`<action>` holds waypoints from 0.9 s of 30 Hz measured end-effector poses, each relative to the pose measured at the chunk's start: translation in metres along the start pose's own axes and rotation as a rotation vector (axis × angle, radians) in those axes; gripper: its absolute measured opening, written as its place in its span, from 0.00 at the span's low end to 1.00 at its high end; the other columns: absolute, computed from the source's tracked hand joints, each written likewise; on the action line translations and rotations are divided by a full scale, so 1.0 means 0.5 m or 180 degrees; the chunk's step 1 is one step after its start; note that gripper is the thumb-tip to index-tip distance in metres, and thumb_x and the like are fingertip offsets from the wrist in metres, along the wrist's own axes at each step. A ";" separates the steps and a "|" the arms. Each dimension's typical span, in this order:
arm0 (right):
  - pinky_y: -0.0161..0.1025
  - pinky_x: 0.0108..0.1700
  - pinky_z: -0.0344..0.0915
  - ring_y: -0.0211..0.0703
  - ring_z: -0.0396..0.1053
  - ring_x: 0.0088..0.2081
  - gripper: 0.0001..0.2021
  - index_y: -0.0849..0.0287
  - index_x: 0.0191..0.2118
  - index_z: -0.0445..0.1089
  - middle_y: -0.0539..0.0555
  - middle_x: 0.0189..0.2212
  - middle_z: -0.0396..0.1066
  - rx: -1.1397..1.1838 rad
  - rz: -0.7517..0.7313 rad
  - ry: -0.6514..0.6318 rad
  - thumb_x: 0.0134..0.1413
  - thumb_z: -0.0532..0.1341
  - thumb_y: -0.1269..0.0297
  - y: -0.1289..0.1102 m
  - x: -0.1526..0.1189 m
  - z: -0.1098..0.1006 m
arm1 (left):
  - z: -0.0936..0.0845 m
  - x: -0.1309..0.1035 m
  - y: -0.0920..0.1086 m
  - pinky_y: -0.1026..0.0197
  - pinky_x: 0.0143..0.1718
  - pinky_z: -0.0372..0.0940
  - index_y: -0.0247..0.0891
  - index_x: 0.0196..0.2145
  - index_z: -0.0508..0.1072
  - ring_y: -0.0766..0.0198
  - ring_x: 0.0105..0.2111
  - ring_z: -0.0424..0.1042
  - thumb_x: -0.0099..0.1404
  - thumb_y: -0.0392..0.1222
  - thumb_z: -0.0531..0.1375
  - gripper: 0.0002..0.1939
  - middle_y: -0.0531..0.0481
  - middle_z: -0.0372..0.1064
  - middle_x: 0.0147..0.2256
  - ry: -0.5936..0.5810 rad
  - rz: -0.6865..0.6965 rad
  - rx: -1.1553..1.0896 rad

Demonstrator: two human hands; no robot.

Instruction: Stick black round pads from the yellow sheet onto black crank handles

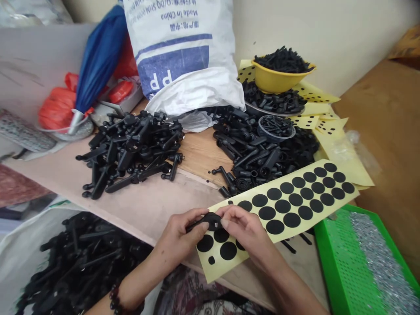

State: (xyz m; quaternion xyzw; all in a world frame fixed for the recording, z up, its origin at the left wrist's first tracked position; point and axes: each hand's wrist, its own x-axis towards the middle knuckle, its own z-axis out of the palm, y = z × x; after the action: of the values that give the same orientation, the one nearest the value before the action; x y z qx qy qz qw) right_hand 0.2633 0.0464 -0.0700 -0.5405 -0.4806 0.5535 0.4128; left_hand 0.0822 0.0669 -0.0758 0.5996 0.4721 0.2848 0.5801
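Observation:
A black plastic part with a small metal piece on it is between my two hands. My left hand is closed round its left end, thumb on top. My right hand pinches at its right edge; whether a sticker is between those fingertips is too small to tell. Beneath both hands lies a pale yellow sheet with rows of round black stickers. Piles of black handle-like parts and more black parts lie farther back on the table.
A white sack stands at the back, beside a folded blue umbrella. A yellow bowl of black pieces is at the back right. A green tray of small metal pieces sits right; a bag of black parts is lower left.

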 end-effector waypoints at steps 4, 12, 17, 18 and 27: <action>0.38 0.36 0.66 0.45 0.69 0.37 0.08 0.57 0.23 0.63 0.56 0.36 0.71 -0.0037 -0.0149 -0.0075 0.46 0.61 0.63 0.002 -0.001 0.005 | -0.004 0.005 0.000 0.66 0.25 0.61 0.34 0.49 0.71 0.67 0.23 0.66 0.61 0.47 0.58 0.21 0.54 0.67 0.24 -0.0282 -0.0272 -0.0204; 0.36 0.33 0.67 0.42 0.68 0.32 0.09 0.57 0.21 0.65 0.53 0.31 0.70 0.0032 -0.0160 -0.0046 0.45 0.64 0.62 0.002 -0.005 0.012 | 0.008 0.009 0.009 0.69 0.21 0.57 0.33 0.38 0.72 0.71 0.19 0.60 0.57 0.48 0.60 0.15 0.56 0.62 0.21 -0.0268 -0.0331 -0.0460; 0.36 0.33 0.67 0.39 0.70 0.28 0.14 0.60 0.29 0.72 0.52 0.26 0.72 0.0785 0.0437 -0.0129 0.45 0.67 0.53 0.014 -0.006 0.007 | 0.013 -0.004 0.015 0.70 0.20 0.56 0.33 0.36 0.72 0.72 0.18 0.59 0.53 0.49 0.64 0.17 0.58 0.60 0.18 0.0012 -0.0441 -0.0814; 0.35 0.33 0.68 0.38 0.70 0.28 0.15 0.61 0.31 0.72 0.53 0.26 0.73 0.0917 0.0520 -0.0130 0.46 0.66 0.52 0.016 -0.006 0.005 | 0.011 -0.007 0.017 0.69 0.20 0.56 0.33 0.36 0.72 0.72 0.18 0.59 0.53 0.50 0.65 0.18 0.58 0.61 0.18 0.0054 -0.0500 -0.0904; 0.34 0.30 0.62 0.38 0.66 0.26 0.10 0.57 0.39 0.66 0.48 0.23 0.66 -0.0670 -0.0559 -0.0478 0.64 0.51 0.59 -0.006 -0.022 0.033 | 0.006 -0.038 0.041 0.69 0.22 0.58 0.34 0.37 0.74 0.71 0.19 0.63 0.51 0.52 0.66 0.20 0.53 0.70 0.23 -0.0009 -0.0730 -0.1525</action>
State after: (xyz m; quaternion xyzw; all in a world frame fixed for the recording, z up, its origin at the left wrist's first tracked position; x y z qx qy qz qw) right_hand 0.2476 0.0348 -0.0657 -0.4938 -0.6109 0.5008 0.3636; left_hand 0.0822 0.0510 -0.0525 0.3881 0.4553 0.3200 0.7346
